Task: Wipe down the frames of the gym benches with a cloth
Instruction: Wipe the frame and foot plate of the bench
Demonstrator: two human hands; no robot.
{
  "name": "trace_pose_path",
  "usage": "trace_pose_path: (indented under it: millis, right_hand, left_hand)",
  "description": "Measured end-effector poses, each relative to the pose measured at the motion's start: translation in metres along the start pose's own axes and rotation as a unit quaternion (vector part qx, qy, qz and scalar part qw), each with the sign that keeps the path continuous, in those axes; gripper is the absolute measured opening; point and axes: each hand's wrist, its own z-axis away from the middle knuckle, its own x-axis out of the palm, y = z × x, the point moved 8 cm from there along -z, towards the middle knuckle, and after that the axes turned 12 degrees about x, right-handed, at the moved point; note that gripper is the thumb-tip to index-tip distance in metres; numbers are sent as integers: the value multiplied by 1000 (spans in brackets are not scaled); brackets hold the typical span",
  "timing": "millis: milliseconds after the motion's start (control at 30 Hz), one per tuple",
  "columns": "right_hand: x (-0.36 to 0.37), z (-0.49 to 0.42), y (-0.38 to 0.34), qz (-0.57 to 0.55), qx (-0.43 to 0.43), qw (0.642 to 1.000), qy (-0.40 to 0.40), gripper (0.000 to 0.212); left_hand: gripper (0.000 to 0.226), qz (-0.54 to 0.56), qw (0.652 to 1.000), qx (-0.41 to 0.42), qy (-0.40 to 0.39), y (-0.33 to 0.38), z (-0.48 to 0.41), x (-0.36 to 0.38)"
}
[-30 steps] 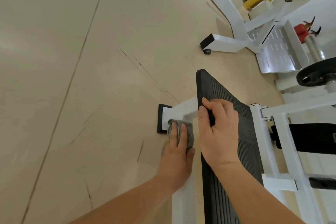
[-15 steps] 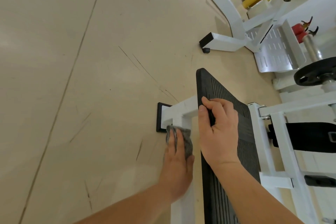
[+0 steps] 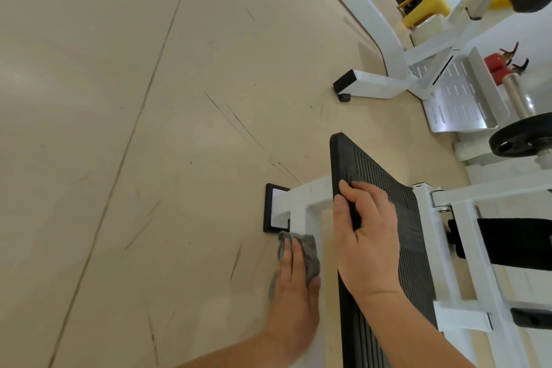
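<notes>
A white bench frame [image 3: 310,193] with a black end cap [image 3: 268,207] lies low on the beige floor. A black ribbed bench pad [image 3: 388,188] stands above it. My left hand [image 3: 294,290] presses a grey cloth [image 3: 310,254] flat against the frame's long white rail, just below the end cap. My right hand [image 3: 366,236] grips the pad's left edge, thumb on the near side and fingers curled over the ribbed top.
A second white machine base [image 3: 373,81] with a slotted metal footplate [image 3: 457,95] stands at the upper right. A black weight plate [image 3: 519,134], a red fire extinguisher [image 3: 497,64] and a yellow stool [image 3: 424,6] sit along the right. Open scuffed floor spreads to the left.
My left hand has slid the cloth back along the rail toward me, away from the end cap. My right hand has kept its grip on the pad edge.
</notes>
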Motion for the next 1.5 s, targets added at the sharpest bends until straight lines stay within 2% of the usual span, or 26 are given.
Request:
trace_pose_path:
  millis: [167,300,367,467,567,700,800,900,1000,1067,1200,1267,1400,1500]
  right_hand:
    - [2,-2,3,-13,4,1000,-6,31]
    - [3,-3,5,-24,6,1000,-8,30]
    - [4,-4,7,-32,10,999,-9,31]
    - [4,-4,7,-48,15,999,-15,33]
    - [5,-4,7,-47,16,999,-22,32]
    - [5,-4,4,-53,14,998,-19,32]
    - [5,-5,5,-48,12,999,-19,33]
    - [4,-5,7,-48,15,999,-20,32]
    - [4,-4,7,-53,14,998,-21,31]
    - [4,-4,7,-53,15,998,-20,33]
    - [7,-5,7,-61,17,998,-25,34]
    - [6,-5,9,-65,21,997,-28,33]
    - [6,-5,8,-69,20,997,-28,35]
    - [5,-5,8,-68,20,997,-29,35]
  left_hand:
    - [65,39,994,87,45,18,-70,-44]
    - [61,79,978,192,8,51,-122,-51]
    - [63,68,982,178,9,36,-127,-47]
    - [65,42,994,98,10,-13,-123,-40]
    - [69,73,997,33,14,-37,-118,-36]
    - [65,61,993,91,35,-2,-119,-33]
    - [64,45,991,121,19,1,-125,-38]
    - [67,49,995,81,16,-29,-124,-40]
    - [80,93,995,17,26,-47,-111,-31]
    - [83,97,995,17,28,-38,-108,-25]
    - [80,52,996,75,25,-11,-128,-36]
    - [76,36,995,87,15,-20,-130,-40]
    - [61,37,999,20,-2,-48,-106,-41]
    - [53,32,999,-3,25,-50,-94,-48]
